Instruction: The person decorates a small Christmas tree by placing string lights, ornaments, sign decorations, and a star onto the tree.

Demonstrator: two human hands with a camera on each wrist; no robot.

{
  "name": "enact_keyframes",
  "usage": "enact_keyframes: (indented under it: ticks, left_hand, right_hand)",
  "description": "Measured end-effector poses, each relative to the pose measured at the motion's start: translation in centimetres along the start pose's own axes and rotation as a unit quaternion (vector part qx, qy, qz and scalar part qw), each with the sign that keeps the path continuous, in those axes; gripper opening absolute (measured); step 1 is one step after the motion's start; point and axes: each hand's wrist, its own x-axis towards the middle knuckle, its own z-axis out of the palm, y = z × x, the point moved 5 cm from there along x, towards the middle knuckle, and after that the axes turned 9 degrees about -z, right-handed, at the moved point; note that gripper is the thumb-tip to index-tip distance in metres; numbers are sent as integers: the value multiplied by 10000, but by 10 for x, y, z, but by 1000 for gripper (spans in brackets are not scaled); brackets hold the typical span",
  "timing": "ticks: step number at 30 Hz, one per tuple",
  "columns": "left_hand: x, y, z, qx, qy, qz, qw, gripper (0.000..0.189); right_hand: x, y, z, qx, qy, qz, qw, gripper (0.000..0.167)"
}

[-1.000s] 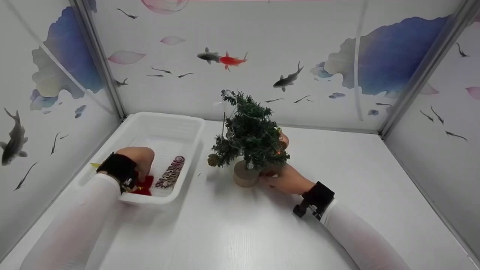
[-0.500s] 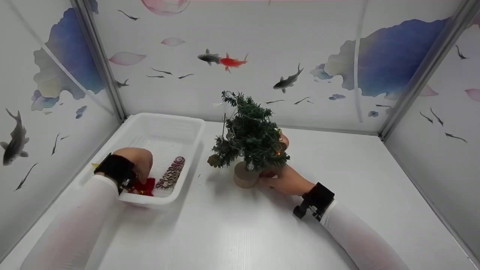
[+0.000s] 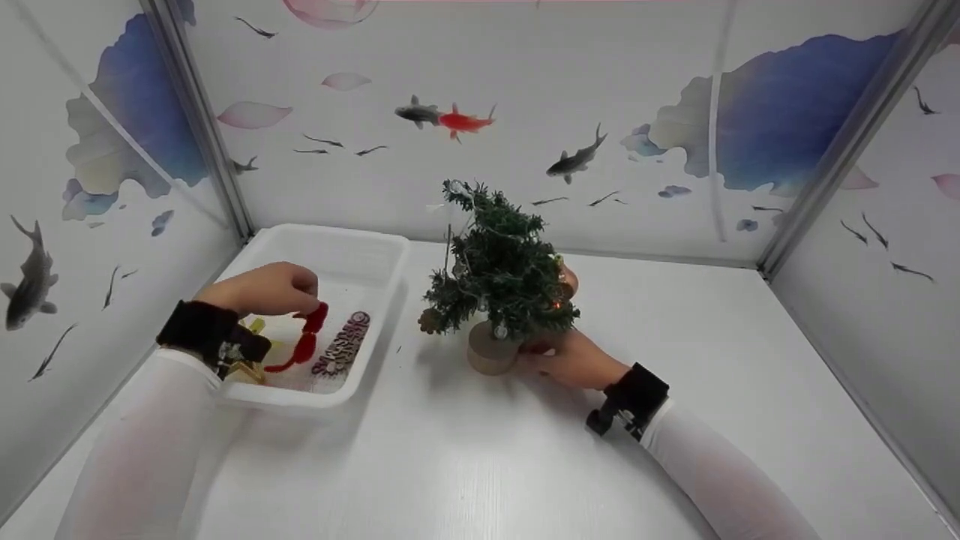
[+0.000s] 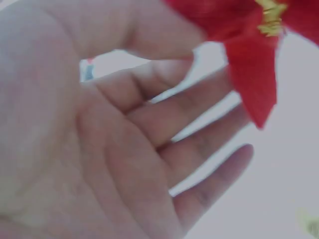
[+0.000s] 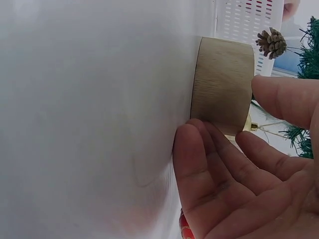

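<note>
My left hand [image 3: 266,289] pinches a red bow [image 3: 307,341] between thumb and index finger, over the white plastic basket [image 3: 397,300]. In the left wrist view a gold tie [image 4: 271,19] gathers the bow's middle, and the other fingers extend beneath it. A small green Christmas tree [image 3: 499,247] stands on a round wooden base [image 3: 491,352]. My right hand [image 3: 574,360] grips that base from the right; in the right wrist view, thumb and fingertips are around its side [image 5: 223,82]. A pine cone [image 5: 271,44] hangs from a branch.
In the basket lie gold-yellow pieces [image 3: 247,373] and a purple patterned, tree-shaped ornament [image 3: 343,345]. A copper-coloured bauble [image 3: 568,277] shows at the tree's right side. Printed wall panels [image 3: 480,45] enclose the white table [image 3: 465,465] at back and sides.
My left hand has risen from the basket's near end, lifting the red bow and uncovering the gold-yellow pieces. The right hand and the tree have stayed in place.
</note>
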Motion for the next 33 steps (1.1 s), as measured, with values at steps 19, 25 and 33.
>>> enact_keyframes:
  ticks: [19, 25, 33]
  left_hand:
    - [-28, 109, 21, -2943, 140, 1845, 9376, 12]
    - [-37, 144, 49, -3356, -245, 2335, 9123, 12]
    - [-37, 166, 76, -3166, 360, 1960, 9274, 12]
  right_hand:
    - [-15, -12, -21, 254, -1403, 467, 9887, 41]
    - [-21, -21, -17, 53, -2232, 317, 9742, 34]
    - [-22, -34, -4, 64, -2580, 237, 9658, 35]
